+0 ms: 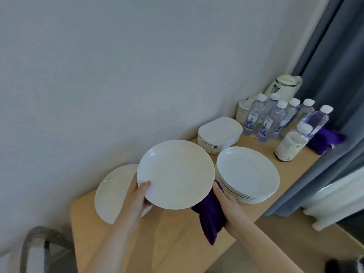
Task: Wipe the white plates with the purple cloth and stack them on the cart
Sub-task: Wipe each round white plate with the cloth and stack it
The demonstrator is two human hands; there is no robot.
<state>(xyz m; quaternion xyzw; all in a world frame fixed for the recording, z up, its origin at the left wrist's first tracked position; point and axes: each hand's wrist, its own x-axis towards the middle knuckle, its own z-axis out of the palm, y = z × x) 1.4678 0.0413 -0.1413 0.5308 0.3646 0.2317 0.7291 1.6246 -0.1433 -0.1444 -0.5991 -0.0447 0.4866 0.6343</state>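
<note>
One round white plate [175,174] is held up over the wooden table [177,243], gripped at its 8 o'clock rim by the left hand [137,201], thumb curled over the top face and fingers beneath. At the plate's 4 o'clock edge the right hand [228,209] clutches the purple cloth [210,219], which bunches under the rim and hangs down toward the tabletop.

At 9 o'clock from the held plate lies one more round plate [114,194], partly hidden behind the left hand and the raised plate. At 3 o'clock stands a stack of round plates [248,174]; roughly seven rims show, though the exact count is hard to read. At 1 o'clock sits a second stack, of rounded-rectangular plates [219,133], again about eight, the lower edges blurring together.

Beyond these, at 2 o'clock, six clear water bottles [269,123] with white caps stand clustered, their blue-and-white labels too blurred to read. One squatter bottle [291,142] with a pale yellowish label stands just in front of them. Behind the cluster are a white electric kettle [283,86] and a small white lidded jar [243,110]. A second purple cloth [323,139] lies at the table's far right edge, against the blue-grey curtain [334,75]. A grey chair back [43,245] shows at 7 o'clock.
</note>
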